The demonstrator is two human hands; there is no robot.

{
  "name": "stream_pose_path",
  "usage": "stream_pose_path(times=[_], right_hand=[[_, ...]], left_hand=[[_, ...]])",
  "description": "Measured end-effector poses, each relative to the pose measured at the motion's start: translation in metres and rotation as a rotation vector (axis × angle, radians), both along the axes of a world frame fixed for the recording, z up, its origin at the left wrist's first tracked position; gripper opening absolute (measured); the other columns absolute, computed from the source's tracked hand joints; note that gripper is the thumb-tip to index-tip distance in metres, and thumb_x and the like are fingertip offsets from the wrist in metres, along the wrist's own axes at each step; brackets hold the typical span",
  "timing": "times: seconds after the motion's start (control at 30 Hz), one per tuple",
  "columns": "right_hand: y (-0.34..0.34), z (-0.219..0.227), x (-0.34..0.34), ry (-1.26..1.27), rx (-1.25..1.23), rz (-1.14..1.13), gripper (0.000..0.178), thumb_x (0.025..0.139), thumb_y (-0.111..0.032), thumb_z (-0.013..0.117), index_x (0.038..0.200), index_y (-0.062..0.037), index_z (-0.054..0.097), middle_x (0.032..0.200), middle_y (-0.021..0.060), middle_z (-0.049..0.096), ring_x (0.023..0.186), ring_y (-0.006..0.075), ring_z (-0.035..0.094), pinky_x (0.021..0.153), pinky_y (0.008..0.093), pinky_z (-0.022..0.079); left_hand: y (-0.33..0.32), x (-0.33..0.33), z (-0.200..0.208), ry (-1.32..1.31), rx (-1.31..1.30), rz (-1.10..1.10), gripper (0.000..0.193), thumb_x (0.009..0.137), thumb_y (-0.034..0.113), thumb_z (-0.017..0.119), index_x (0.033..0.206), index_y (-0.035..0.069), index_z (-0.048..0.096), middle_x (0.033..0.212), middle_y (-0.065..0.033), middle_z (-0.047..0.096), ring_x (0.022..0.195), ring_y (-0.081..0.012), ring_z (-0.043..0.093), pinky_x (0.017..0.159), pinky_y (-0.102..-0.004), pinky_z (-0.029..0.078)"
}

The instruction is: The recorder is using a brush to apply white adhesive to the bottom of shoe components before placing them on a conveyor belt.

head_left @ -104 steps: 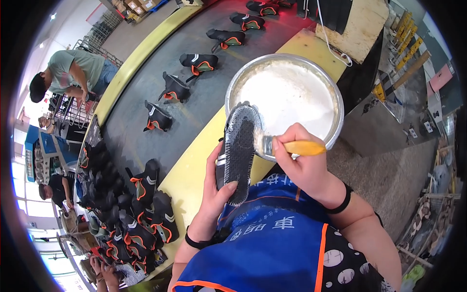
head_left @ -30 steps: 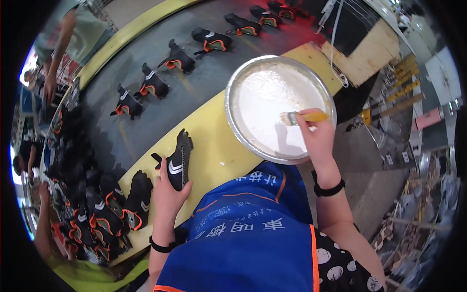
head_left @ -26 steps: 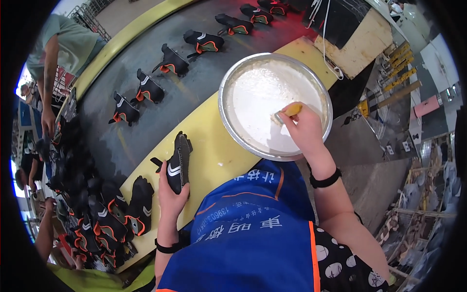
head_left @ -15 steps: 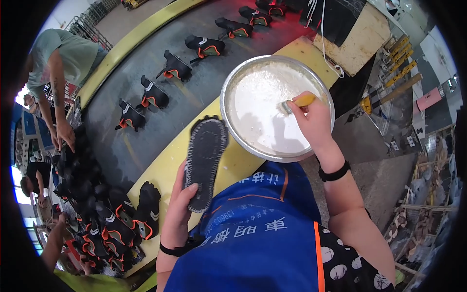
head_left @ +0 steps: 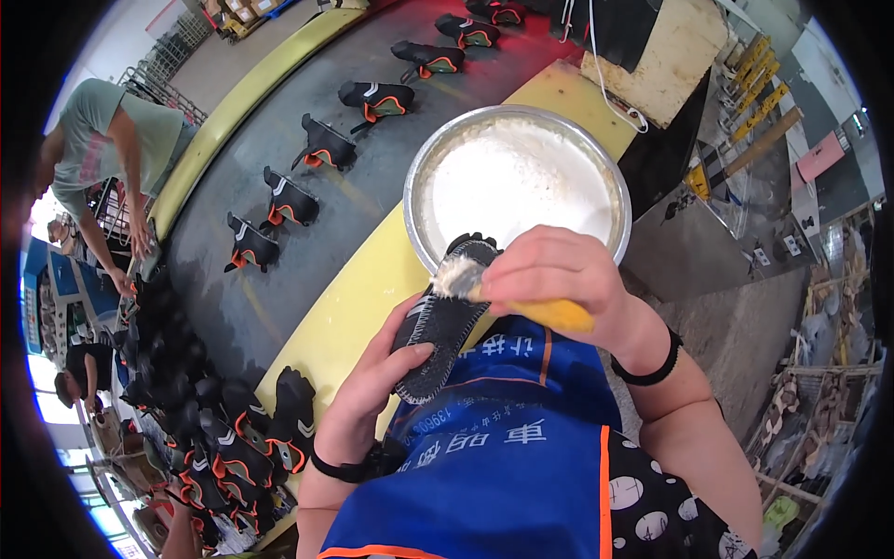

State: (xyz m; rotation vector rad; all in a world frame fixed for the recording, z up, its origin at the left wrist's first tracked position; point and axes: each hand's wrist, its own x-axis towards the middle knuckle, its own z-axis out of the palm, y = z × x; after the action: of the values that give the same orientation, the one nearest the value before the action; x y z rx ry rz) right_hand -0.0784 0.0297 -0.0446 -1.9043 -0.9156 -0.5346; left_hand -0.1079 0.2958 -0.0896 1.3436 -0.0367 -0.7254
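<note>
My left hand (head_left: 372, 382) is closed round the heel end of a black shoe upper (head_left: 433, 337), its stitched underside turned up toward me. My right hand (head_left: 563, 279) grips a brush (head_left: 545, 314) with a yellow handle. Whitish, wet-looking bristles lie against the toe end of the underside. Just beyond, a round metal basin (head_left: 618, 177) of white liquid (head_left: 512, 177) rests on the yellow edge (head_left: 358, 293) of the line. Part of the toe is hidden behind the brush and my fingers.
Several black shoe uppers with orange trim (head_left: 326, 144) stand in a row on the grey conveyor (head_left: 307, 233). More uppers are heaped (head_left: 219, 438) at the left. Across the conveyor a person in a light green shirt (head_left: 130, 140) reaches downward. Metal racks stand at the right.
My right hand has brought the brush out of the white liquid and down-left onto the shoe upper. My left hand has shifted slightly right, tilting the upper. The person across has moved their hands.
</note>
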Motion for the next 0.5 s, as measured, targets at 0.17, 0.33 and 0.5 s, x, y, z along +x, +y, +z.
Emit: stream_pose_path(times=[0.17,0.33,0.5], right_hand=[[-0.010,-0.013,0.012,0.075,-0.043,-0.120,0.015,0.076,-0.007,0.078,0.090,-0.0077,0.073,0.088,0.0067,0.070,0.081,0.0247,0.066,0.072,0.0335,0.052],[-0.018,-0.019,0.014,0.296,-0.017,-0.255,0.013,0.080,0.002,0.076,0.091,-0.0014,0.071,0.088,0.0104,0.069,0.083,0.0211,0.066,0.075,0.0308,0.052],[0.003,-0.013,0.009,0.202,0.185,-0.024,0.009,0.085,-0.005,0.074,0.090,-0.0023,0.068,0.085,0.0089,0.067,0.080,0.0214,0.065,0.072,0.0298,0.050]], left_hand=[[0.004,-0.002,0.003,0.007,0.005,-0.010,0.074,0.083,0.019,0.059,0.150,-0.002,0.035,0.141,-0.0166,0.051,0.131,-0.0236,0.050,0.111,-0.0342,0.036],[0.013,-0.008,-0.003,0.014,0.002,0.000,0.079,0.080,0.023,0.059,0.150,-0.004,0.033,0.144,-0.0180,0.049,0.133,-0.0252,0.049,0.113,-0.0350,0.034],[0.012,-0.011,0.000,0.060,-0.070,-0.003,0.084,0.076,0.024,0.061,0.150,-0.005,0.032,0.144,-0.0186,0.049,0.133,-0.0262,0.050,0.113,-0.0353,0.035]])
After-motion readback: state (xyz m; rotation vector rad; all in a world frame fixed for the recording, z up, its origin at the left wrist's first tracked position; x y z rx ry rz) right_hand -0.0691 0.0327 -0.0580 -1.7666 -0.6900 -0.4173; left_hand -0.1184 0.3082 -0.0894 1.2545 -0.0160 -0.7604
